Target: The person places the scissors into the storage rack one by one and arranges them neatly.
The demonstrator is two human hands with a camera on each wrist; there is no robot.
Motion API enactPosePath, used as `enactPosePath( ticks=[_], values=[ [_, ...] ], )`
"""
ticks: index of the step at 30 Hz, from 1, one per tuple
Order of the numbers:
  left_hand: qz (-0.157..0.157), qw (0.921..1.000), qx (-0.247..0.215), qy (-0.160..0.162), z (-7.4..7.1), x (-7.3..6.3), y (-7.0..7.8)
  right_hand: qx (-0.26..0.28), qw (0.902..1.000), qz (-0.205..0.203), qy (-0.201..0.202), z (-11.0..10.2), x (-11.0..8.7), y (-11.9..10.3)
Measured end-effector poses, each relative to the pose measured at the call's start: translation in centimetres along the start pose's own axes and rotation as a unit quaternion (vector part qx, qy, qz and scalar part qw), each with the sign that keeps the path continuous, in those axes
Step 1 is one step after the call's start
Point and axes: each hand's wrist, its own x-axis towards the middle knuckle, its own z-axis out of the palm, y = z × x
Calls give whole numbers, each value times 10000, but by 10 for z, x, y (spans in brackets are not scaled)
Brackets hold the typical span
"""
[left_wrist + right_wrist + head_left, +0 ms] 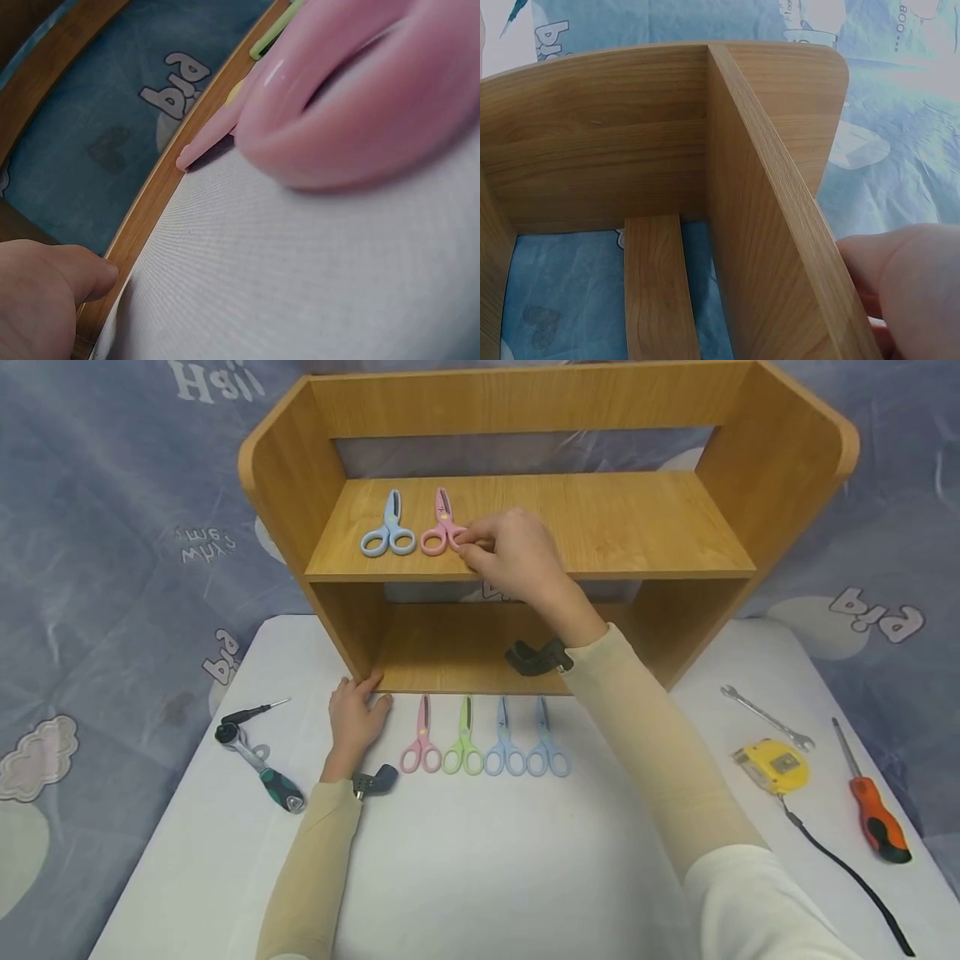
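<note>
On the upper board of a wooden shelf point(615, 527), my right hand point(517, 556) pinches the right handle loop of pink scissors point(442, 522). Blue scissors point(388, 527) lie just left of them, blades pointing to the back. In the right wrist view the right hand point(922, 289) is at the board's front edge, the scissors hidden. My left hand point(356, 718) rests with extended fingers at the lower front left corner of the shelf. Beside it on the table lies a row: pink scissors point(422, 735), green scissors point(464, 735) and two blue pairs point(504, 739).
Left on the white table point(480, 877) are a small black screwdriver point(247, 713) and a ratchet wrench point(262, 768). At right lie an open-end wrench point(767, 717), a yellow tape measure point(776, 766) with a black strap, and an orange screwdriver point(877, 814). Printed cloth hangs behind.
</note>
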Motion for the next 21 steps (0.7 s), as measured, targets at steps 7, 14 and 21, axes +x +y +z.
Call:
enactPosePath(
  ticks=[7, 14, 21],
  values=[
    [-38, 10000, -33, -66, 0, 0, 1, -168, 9998, 101, 7, -2, -1, -1],
    [-118, 9998, -6, -146, 1, 1, -1, -166, 9998, 136, 24, 1, 0, 0],
    [-133, 9998, 8, -144, 0, 1, -1, -143, 9999, 83, 47, 2, -1, 0]
  ],
)
